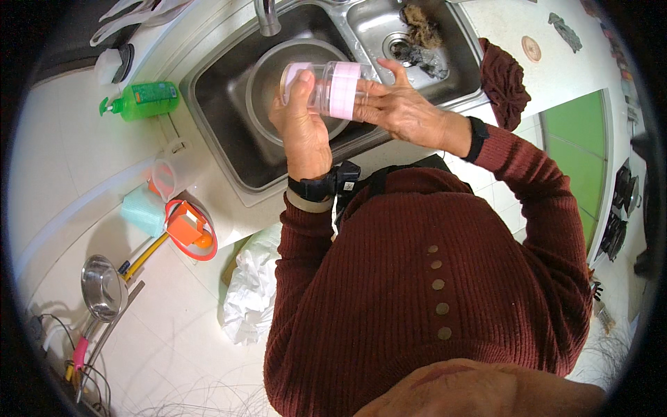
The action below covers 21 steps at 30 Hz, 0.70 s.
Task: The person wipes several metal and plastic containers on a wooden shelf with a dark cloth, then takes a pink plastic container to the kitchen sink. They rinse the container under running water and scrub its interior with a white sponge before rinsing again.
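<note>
Over the left bowl of a steel sink (pixel 224 135), I hold a clear cylindrical jar with pink bands (pixel 343 90) on its side. My left hand (pixel 306 135) wraps round its left end, the thumb pressed along a pink band. At the other end, my right hand (pixel 417 117) has its fingers against the jar's rim and wall, thumb raised apart. Whether any fingertips reach inside cannot be made out. Below the jar, a round translucent basin (pixel 253 94) sits in the sink, partly hidden by my hands.
A faucet (pixel 267 19) hangs above the sink. Scrubbing pads (pixel 421 28) lie in the smaller bowl beside a dark red cloth (pixel 505 83). On the left are a green pump bottle (pixel 147 101), a clear cup (pixel 169 174), an orange box (pixel 186 224) and a steel pan (pixel 104 288).
</note>
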Each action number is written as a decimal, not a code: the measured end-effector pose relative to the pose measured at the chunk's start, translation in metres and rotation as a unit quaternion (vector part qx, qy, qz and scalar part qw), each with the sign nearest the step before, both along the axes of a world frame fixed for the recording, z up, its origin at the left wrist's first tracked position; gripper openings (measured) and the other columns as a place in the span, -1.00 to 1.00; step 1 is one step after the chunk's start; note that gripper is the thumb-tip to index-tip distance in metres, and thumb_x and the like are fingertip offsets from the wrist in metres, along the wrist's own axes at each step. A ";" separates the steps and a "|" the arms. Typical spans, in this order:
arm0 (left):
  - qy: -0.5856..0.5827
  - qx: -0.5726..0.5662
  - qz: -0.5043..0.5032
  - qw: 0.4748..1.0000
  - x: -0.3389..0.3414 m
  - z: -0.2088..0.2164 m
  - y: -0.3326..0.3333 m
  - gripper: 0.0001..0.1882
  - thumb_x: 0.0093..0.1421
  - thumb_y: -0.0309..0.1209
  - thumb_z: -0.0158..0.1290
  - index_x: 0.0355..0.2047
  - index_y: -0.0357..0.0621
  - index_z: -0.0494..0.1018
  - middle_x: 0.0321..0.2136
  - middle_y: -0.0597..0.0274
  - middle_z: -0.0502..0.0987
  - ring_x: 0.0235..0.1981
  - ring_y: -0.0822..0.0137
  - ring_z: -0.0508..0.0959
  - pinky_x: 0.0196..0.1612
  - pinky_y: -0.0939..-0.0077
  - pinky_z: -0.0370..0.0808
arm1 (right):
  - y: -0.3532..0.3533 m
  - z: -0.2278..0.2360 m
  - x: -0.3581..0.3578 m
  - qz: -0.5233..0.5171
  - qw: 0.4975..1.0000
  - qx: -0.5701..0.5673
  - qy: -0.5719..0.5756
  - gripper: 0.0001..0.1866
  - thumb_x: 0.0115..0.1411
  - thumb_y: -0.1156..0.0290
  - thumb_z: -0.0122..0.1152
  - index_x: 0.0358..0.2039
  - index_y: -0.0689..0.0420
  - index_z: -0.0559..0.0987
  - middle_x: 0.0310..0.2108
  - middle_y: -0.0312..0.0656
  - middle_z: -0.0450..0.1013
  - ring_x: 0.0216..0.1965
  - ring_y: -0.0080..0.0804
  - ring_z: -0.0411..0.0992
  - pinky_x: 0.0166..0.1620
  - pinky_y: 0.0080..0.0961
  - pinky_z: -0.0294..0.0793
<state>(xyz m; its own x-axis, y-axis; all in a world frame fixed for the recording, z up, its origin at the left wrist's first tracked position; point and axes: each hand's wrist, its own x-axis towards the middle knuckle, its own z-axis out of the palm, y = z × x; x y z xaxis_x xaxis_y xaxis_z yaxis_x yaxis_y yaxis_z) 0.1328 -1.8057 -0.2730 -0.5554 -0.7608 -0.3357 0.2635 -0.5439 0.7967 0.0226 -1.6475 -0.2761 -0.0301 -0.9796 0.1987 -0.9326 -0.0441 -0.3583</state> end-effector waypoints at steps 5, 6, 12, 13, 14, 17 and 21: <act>0.007 -0.037 0.017 0.999 -0.003 -0.005 0.002 -0.53 0.18 -0.38 0.29 0.06 -0.28 0.46 -0.14 0.23 0.58 -0.09 0.37 0.58 0.04 0.43 0.51 | 0.005 0.013 -0.005 -0.093 0.812 0.053 -0.574 -0.45 0.24 0.59 0.12 0.27 0.06 0.46 0.19 -0.13 0.49 0.25 -0.27 0.40 0.36 -0.10 0.13; 0.022 -0.031 0.017 0.999 -0.003 -0.005 0.001 -0.54 0.18 -0.38 0.28 0.06 -0.28 0.46 -0.12 0.22 0.57 -0.08 0.37 0.57 0.06 0.42 0.51 | 0.005 0.018 -0.008 -0.101 0.648 0.053 -0.753 -0.45 0.27 0.60 0.07 0.30 0.11 0.43 0.21 -0.09 0.47 0.26 -0.28 0.38 0.36 -0.18 0.19; 0.050 -0.021 0.022 0.998 -0.004 -0.002 -0.001 -0.54 0.21 -0.37 0.24 0.08 -0.30 0.45 -0.06 0.19 0.54 -0.02 0.34 0.56 0.12 0.39 0.50 | 0.006 0.029 -0.024 0.047 0.435 -0.034 -0.899 -0.45 0.30 0.57 0.06 0.31 0.37 0.33 0.21 0.05 0.42 0.26 -0.24 0.38 0.39 -0.31 0.22; 0.050 -0.026 0.022 0.998 -0.004 -0.001 -0.001 -0.54 0.21 -0.37 0.23 0.08 -0.31 0.44 -0.06 0.19 0.54 -0.02 0.34 0.56 0.12 0.39 0.50 | 0.005 0.029 -0.025 0.043 0.431 -0.027 -0.901 -0.45 0.31 0.57 0.08 0.32 0.35 0.34 0.22 0.03 0.42 0.25 -0.26 0.39 0.37 -0.32 0.26; 0.050 -0.031 0.020 0.998 -0.004 0.001 0.000 -0.53 0.22 -0.36 0.23 0.08 -0.31 0.44 -0.07 0.19 0.54 -0.02 0.34 0.56 0.12 0.38 0.50 | 0.005 0.029 -0.025 0.009 0.457 -0.020 -0.889 -0.46 0.30 0.56 0.12 0.30 0.34 0.37 0.19 0.00 0.45 0.21 -0.30 0.42 0.33 -0.35 0.31; 0.044 -0.074 0.034 0.996 -0.007 0.002 0.007 -0.53 0.23 -0.33 0.22 0.09 -0.29 0.45 -0.09 0.21 0.54 -0.04 0.38 0.55 0.10 0.41 0.50 | 0.001 0.028 -0.021 -0.073 0.542 -0.005 -0.838 -0.52 0.31 0.49 0.22 0.24 0.27 0.47 0.09 -0.11 0.53 0.07 -0.44 0.50 0.20 -0.48 0.43; 0.039 -0.085 0.032 0.995 -0.010 0.003 0.012 -0.58 0.24 -0.30 0.22 0.04 -0.25 0.46 -0.13 0.27 0.52 -0.10 0.42 0.54 0.04 0.47 0.48 | -0.008 0.024 -0.006 -0.134 0.648 -0.010 -0.750 -0.63 0.27 0.42 0.33 0.10 0.13 0.62 -0.11 -0.29 0.63 -0.10 -0.61 0.52 0.06 -0.62 0.49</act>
